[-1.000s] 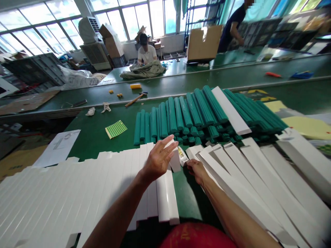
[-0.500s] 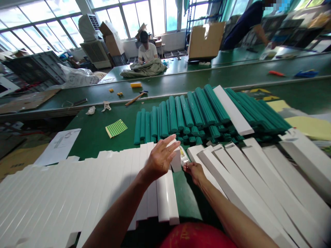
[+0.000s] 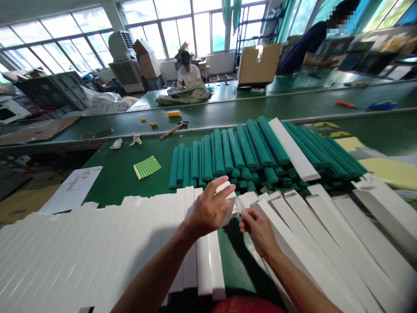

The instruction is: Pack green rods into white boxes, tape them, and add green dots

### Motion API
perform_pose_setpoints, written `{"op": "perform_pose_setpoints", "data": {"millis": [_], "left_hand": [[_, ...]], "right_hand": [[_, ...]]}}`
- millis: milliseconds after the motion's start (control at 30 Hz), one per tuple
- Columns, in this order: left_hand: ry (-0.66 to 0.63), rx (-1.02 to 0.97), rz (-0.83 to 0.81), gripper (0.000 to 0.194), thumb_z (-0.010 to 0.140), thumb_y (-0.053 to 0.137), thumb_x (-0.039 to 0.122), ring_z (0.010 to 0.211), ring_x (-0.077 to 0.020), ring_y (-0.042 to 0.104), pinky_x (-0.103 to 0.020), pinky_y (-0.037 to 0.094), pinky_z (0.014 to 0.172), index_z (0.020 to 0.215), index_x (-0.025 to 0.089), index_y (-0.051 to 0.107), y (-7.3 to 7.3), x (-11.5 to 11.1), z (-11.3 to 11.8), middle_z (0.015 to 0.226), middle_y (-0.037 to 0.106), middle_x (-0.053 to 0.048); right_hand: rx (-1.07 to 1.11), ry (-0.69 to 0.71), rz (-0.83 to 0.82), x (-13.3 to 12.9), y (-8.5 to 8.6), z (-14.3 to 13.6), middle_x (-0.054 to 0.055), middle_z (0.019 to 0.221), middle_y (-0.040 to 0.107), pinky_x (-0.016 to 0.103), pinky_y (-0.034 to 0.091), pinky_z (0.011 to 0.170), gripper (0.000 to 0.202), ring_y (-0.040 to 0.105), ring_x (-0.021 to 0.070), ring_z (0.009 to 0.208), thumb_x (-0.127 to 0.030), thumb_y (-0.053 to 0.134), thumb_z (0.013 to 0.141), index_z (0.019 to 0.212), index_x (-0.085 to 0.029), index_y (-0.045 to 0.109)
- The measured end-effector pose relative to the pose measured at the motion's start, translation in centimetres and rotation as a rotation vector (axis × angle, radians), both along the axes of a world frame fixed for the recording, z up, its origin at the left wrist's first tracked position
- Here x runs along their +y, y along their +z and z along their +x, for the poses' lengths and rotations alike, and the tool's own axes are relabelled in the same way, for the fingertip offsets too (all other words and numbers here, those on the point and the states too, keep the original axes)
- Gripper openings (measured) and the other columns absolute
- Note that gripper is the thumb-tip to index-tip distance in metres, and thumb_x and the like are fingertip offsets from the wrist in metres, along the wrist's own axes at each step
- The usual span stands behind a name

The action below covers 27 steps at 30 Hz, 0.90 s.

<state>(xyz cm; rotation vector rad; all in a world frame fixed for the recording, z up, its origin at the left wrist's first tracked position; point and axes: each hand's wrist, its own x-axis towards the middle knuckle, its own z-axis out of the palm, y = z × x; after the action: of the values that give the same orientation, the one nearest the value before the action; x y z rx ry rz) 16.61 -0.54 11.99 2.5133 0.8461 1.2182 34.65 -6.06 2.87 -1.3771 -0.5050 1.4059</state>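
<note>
My left hand (image 3: pixel 211 206) curls over the end of a long white cardboard box (image 3: pixel 229 201), its fingers bent around the near end; the thumb is hidden. Just right of that end, a clear plastic packet (image 3: pixel 235 211) shows only in part at the box. My right hand (image 3: pixel 257 226) is closed in a pinch beside it, with its fingertips at the packet's edge. Under my left forearm lies a wide row of white boxes (image 3: pixel 130 243). More long white boxes (image 3: pixel 299 226), some with open ends, lie right of my right hand.
Ribbed green rolls (image 3: pixel 228 150) are piled behind the boxes, with one white box (image 3: pixel 293 148) lying across them. Further left are a sheet of green stickers (image 3: pixel 147 168), a printed paper (image 3: pixel 73 187) and a hammer (image 3: pixel 172 129). Two people (image 3: pixel 189 76) work beyond the bench.
The packet, with more of it showing before, is now mostly hidden at the box end. My right hand has moved slightly right with curled fingers. The view has tilted up a little.
</note>
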Motion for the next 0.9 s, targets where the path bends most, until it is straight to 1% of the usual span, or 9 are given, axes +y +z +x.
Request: {"op": "perform_pose_setpoints", "data": {"millis": [133, 233, 333, 467, 567, 667, 733, 800, 900], "left_hand": [[0.022, 0.006, 0.063, 0.046, 0.093, 0.045, 0.018, 0.123, -0.0265, 0.053, -0.046, 0.051, 0.1, 0.139, 0.015, 0.042, -0.1, 0.3, 0.3, 0.131, 0.055, -0.019], [0.09, 0.018, 0.094, 0.056, 0.093, 0.045, 0.018, 0.123, -0.0271, 0.053, -0.046, 0.051, 0.1, 0.147, 0.013, 0.03, -0.3, 0.4, 0.6, 0.131, 0.055, -0.02], [0.154, 0.006, 0.105, 0.062, 0.094, 0.044, 0.02, 0.12, -0.0279, 0.055, -0.045, 0.052, 0.098, 0.15, 0.01, 0.019, -0.6, 0.2, 0.9, 0.131, 0.055, -0.021], [0.191, 0.009, 0.107, 0.062, 0.094, 0.04, 0.02, 0.119, -0.0283, 0.057, -0.044, 0.052, 0.098, 0.15, 0.008, 0.016, -0.7, -0.6, 1.3, 0.131, 0.055, -0.023], [0.232, 0.012, 0.09, 0.062, 0.095, 0.039, 0.021, 0.118, -0.0277, 0.058, -0.043, 0.053, 0.097, 0.15, 0.008, 0.014, -0.6, -1.1, 1.8, 0.129, 0.056, -0.022], [0.283, -0.011, 0.082, 0.063, 0.097, 0.038, 0.022, 0.119, -0.0265, 0.057, -0.042, 0.052, 0.098, 0.151, 0.011, 0.007, -0.5, -1.4, 2.4, 0.129, 0.057, -0.02], [0.297, -0.021, 0.07, 0.067, 0.097, 0.038, 0.023, 0.12, -0.0256, 0.057, -0.042, 0.052, 0.099, 0.151, 0.012, 0.0, -0.6, -1.5, 2.5, 0.13, 0.056, -0.02], [0.313, -0.025, 0.063, 0.07, 0.096, 0.04, 0.025, 0.123, -0.0261, 0.054, -0.042, 0.053, 0.099, 0.151, 0.013, -0.002, -0.7, -1.7, 2.5, 0.133, 0.053, -0.02], [0.316, -0.034, 0.081, 0.068, 0.094, 0.045, 0.024, 0.128, -0.0278, 0.049, -0.042, 0.055, 0.093, 0.15, 0.018, 0.008, -0.8, -1.6, 2.1, 0.144, 0.038, -0.022]], "right_hand": [[0.045, 0.125, 0.332, -0.7, 8.5, 0.0, -0.002, 0.057, 0.057, 0.02, 0.04, 0.047, 0.024, 0.05, 0.0068, 0.045, -0.036, 0.076, 0.076, 0.075, -0.015, 0.063], [0.043, 0.144, 0.428, -0.6, 11.8, -1.3, -0.002, 0.057, 0.058, 0.021, 0.039, 0.046, 0.02, 0.049, 0.0073, 0.044, -0.033, 0.075, 0.077, 0.076, -0.015, 0.065], [0.024, 0.132, 0.462, 0.1, 12.3, -2.5, -0.002, 0.054, 0.057, 0.022, 0.04, 0.047, 0.019, 0.048, 0.008, 0.044, -0.032, 0.074, 0.078, 0.078, -0.015, 0.067], [-0.062, 0.102, 0.45, 0.9, 11.8, -3.3, 0.001, 0.062, 0.063, 0.021, 0.041, 0.046, 0.021, 0.051, 0.0081, 0.046, -0.034, 0.074, 0.078, 0.08, -0.014, 0.067], [-0.18, 0.079, 0.432, 1.3, 12.0, -3.7, 0.0, 0.059, 0.062, 0.02, 0.041, 0.044, 0.026, 0.05, 0.0081, 0.045, -0.037, 0.074, 0.076, 0.079, -0.013, 0.063], [-0.272, 0.049, 0.401, 1.6, 12.5, -3.8, -0.005, 0.052, 0.057, 0.02, 0.041, 0.041, 0.036, 0.051, 0.0098, 0.041, -0.038, 0.075, 0.073, 0.093, -0.016, 0.055], [-0.256, 0.051, 0.333, 1.9, 13.1, -3.8, -0.007, 0.051, 0.057, 0.02, 0.04, 0.038, 0.047, 0.05, 0.0109, 0.038, -0.038, 0.078, 0.068, 0.097, -0.018, 0.047], [-0.173, 0.087, 0.239, 2.2, 13.7, -3.6, -0.006, 0.05, 0.058, 0.021, 0.039, 0.035, 0.052, 0.049, 0.0111, 0.036, -0.038, 0.08, 0.062, 0.093, -0.019, 0.043], [-0.066, 0.155, 0.139, 2.6, 14.5, -3.0, -0.002, 0.053, 0.061, 0.021, 0.039, 0.034, 0.054, 0.048, 0.0101, 0.035, -0.039, 0.083, 0.055, 0.083, -0.019, 0.041]]}}
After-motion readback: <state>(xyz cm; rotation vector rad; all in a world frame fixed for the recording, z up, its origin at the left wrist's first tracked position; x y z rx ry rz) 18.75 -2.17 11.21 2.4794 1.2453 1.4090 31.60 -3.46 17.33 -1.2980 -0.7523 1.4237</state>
